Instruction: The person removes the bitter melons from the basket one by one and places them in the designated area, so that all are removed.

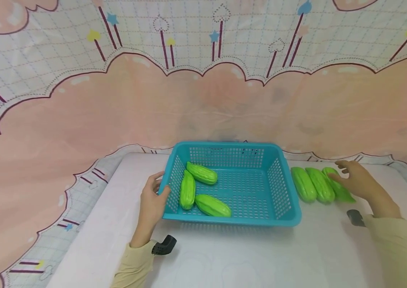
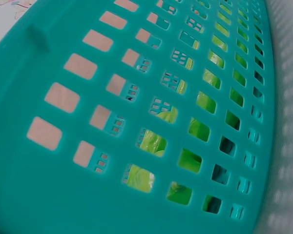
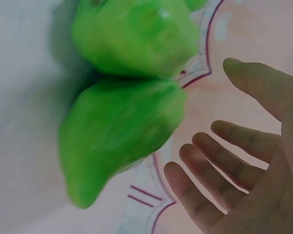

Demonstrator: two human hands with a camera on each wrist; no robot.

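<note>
A turquoise plastic basket (image 1: 234, 222) with slotted walls stands on the table. Inside, towards its left end, lie three light-green ridged gourds: one at the back (image 1: 202, 173), one along the left wall (image 1: 187, 190) and one near the front (image 1: 213, 205). My left hand (image 1: 153, 204) grips the basket's left rim, the thumb at the rim and the fingers outside. Right of the basket, three more gourds (image 1: 303, 184) lie side by side. Over the rightmost gourd (image 3: 119, 131), my right hand (image 1: 358, 180) hovers with its fingers spread and holds nothing.
A white-covered table (image 1: 218, 256) carries everything. Behind it hangs a pink and white patterned cloth (image 1: 203, 108), close to the basket's back edge. Black wrist devices sit at the left wrist (image 1: 164, 245) and the right wrist (image 1: 356, 218).
</note>
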